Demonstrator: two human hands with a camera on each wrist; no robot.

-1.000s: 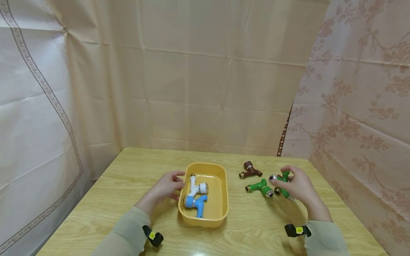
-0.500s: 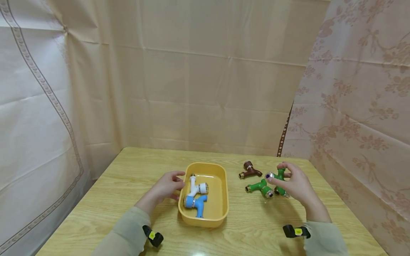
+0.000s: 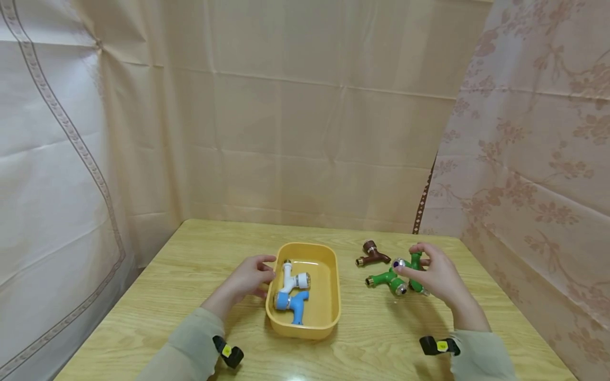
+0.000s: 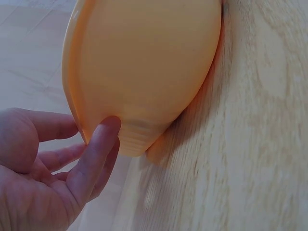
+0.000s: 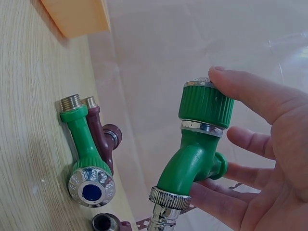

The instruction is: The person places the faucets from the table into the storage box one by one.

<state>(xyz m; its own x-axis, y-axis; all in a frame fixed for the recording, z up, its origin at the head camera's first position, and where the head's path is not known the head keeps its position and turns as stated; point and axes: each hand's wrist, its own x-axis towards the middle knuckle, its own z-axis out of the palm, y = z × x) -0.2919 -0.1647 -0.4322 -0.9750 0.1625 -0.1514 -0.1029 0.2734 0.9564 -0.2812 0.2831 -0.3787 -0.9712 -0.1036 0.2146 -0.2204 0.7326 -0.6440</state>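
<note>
My right hand (image 3: pixel 443 275) holds a green plastic tap (image 5: pixel 192 156) with a ribbed knob and a chrome spout end. The thumb presses on the knob's end and the fingers lie behind the body in the right wrist view. My left hand (image 3: pixel 249 276) rests its fingertips against the left side of a yellow plastic bin (image 4: pixel 144 57), fingers loosely bent. Inside the bin lie a white tap (image 3: pixel 287 278) and a blue tap (image 3: pixel 297 306). A second green tap (image 5: pixel 84 144) lies on the table just left of the held one.
A brown tap (image 3: pixel 373 255) lies behind the second green tap on the wooden table (image 3: pixel 229 238). Another brown tap (image 5: pixel 103 222) shows partly at the bottom of the right wrist view. Curtains (image 3: pixel 305 132) hang behind and at both sides of the table.
My right hand has moved a little left with the green tap, bringing it closer to the green tap on the table. The left hand and the bin have stayed in place.
</note>
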